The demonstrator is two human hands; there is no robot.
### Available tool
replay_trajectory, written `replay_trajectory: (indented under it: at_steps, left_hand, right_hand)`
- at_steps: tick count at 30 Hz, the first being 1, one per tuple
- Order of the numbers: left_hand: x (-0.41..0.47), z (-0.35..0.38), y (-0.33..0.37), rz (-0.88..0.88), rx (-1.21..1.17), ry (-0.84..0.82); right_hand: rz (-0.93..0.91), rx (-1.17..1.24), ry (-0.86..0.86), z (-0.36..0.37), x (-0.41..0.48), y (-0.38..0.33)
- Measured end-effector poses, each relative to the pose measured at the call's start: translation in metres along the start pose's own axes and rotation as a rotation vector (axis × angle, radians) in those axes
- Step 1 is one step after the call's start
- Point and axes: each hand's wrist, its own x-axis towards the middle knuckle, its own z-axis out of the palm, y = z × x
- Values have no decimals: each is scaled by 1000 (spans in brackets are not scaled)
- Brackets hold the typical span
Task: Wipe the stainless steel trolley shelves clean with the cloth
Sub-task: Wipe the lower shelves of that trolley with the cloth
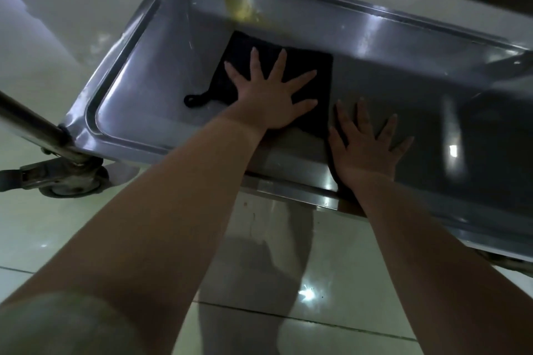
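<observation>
**Ana:** Where is the cloth [245, 49]?

**Ben:** It lies flat on the low trolley shelf [161, 75], near the left end. The left hand [268, 98] presses down on it, with the fingers straight and spread wide apart.

**Ana:** And the other hand?

**Ben:** The right hand [366, 150] lies flat on the bare steel just beside the cloth. Its fingers are apart too, and it holds nothing.

**Ana:** What does the cloth look like?

**Ben:** It is dark, almost black, and square. It has a little loop [196, 101] at one corner (good for hanging it up, I think).

**Ana:** Will it be hard to push?

**Ben:** I think not. It looks soft and light, and the steel looks smooth, so it should slide. A flat palm on the middle should stop it bunching up.

**Ana:** Is the shelf clean?

**Ben:** Not yet. There is a yellow stain [239, 6] on the far wall.
</observation>
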Motion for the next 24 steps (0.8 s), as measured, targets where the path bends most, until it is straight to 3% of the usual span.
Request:
replay_trajectory:
  at_steps: [5, 10, 15, 21, 24]
  left_hand:
    - [26, -12, 11, -31, 9, -22]
    - [-42, 11, -17, 50, 34, 16]
    - [-104, 17, -86, 5, 20, -24]
    - [-114, 22, -102, -35, 31, 24]
    - [-115, 23, -101, -29, 29, 50]
  right_hand:
    - [7, 6, 11, 0, 3, 0]
    - [6, 18, 17, 0, 1, 0]
    - [1, 1, 28, 2, 1, 1]
    - [49, -49, -4, -3, -2, -5]
    - [10, 54, 47, -9, -1, -23]
